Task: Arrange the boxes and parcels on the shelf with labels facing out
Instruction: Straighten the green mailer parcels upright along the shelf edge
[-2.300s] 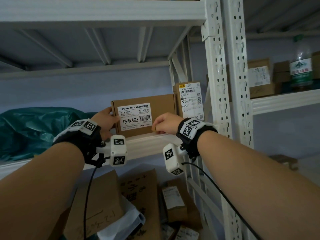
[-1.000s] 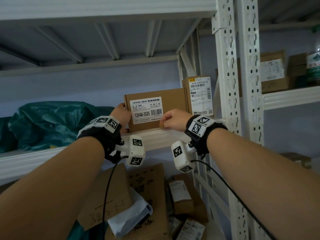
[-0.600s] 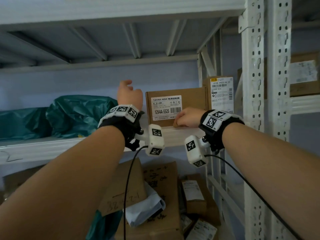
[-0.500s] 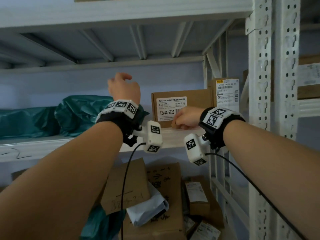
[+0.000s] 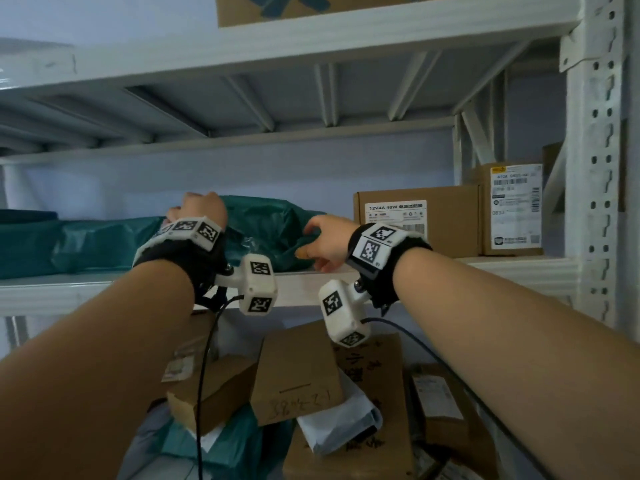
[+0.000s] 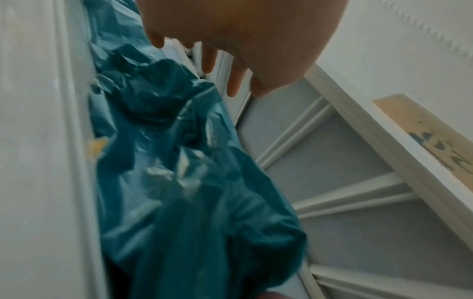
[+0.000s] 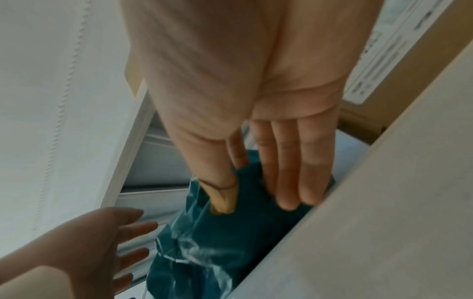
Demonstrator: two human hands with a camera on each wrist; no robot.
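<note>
Here the teal plastic parcel (image 5: 270, 233) lies crumpled and glossy on the white metal shelf (image 5: 512, 268), its film creased into sharp folds that catch the light, with a second, flatter teal parcel (image 5: 69, 244) stretching away to its left on the same shelf board. The right hand (image 5: 325, 244) has its fingers extended onto the parcel's right end, the thumb pressed into the film beside them; whether they actually pinch the plastic cannot be told. The left hand (image 5: 199, 207) hovers spread-fingered over the top of the parcel near the back, holding nothing, and the left wrist view shows a gap between its fingertips and the plastic. To the right of the parcel a brown cardboard box (image 5: 446, 220) stands with its white label facing out, printed "12V4A 48W" above a barcode; just beside it a taller box (image 5: 512, 209) shows a shipping label with barcodes and the figures "0833", the rest too blurred to read. The shelving is white steel with a perforated upright (image 5: 595, 168) at the right and ribbed braces under the board above, where another carton (image 5: 301, 8) with teal printing sits. Behind is a pale lilac wall. Below the shelf lies a heap of loose cartons (image 5: 298, 375), one with handwritten figures I cannot make out, and a white poly mailer (image 5: 343, 420).
</note>
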